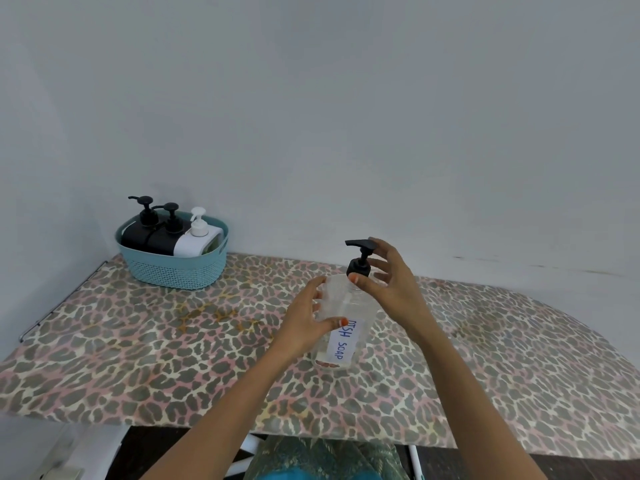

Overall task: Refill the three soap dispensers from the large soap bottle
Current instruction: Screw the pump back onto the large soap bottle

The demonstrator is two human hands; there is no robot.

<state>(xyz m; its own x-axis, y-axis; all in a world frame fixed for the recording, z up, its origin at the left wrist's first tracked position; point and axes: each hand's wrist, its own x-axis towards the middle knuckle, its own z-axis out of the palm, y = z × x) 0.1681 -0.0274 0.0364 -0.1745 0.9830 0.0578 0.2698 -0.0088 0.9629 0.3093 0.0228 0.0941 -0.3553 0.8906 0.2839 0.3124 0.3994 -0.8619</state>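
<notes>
- Two bare forearms reach in from the bottom edge and meet at a dispenser (349, 303) near the middle of the table (138, 358).
- Its long axis runs nearly upright, tilted a little so the top leans right and away; its base sits at the tabletop.
- On top, the black pump (360, 261) has its spout pointing left.
- Left hand (308, 323) grips the body from the left, fingers curled round it and the thumb lying across the label (341, 344).
- Right hand (391, 282) is at the pump: the thumb tip touches the black collar, while the fingers are spread wide and slightly bent behind the stem. Whether they touch it cannot be told.
- Clear plastic forms the body, and the white label reads "DISH SOAP" in blue handwriting running down its length.
- Far left, against the wall, a teal basket (173, 268) holds two black pump bottles (138, 237) and a white one (195, 242).
</notes>
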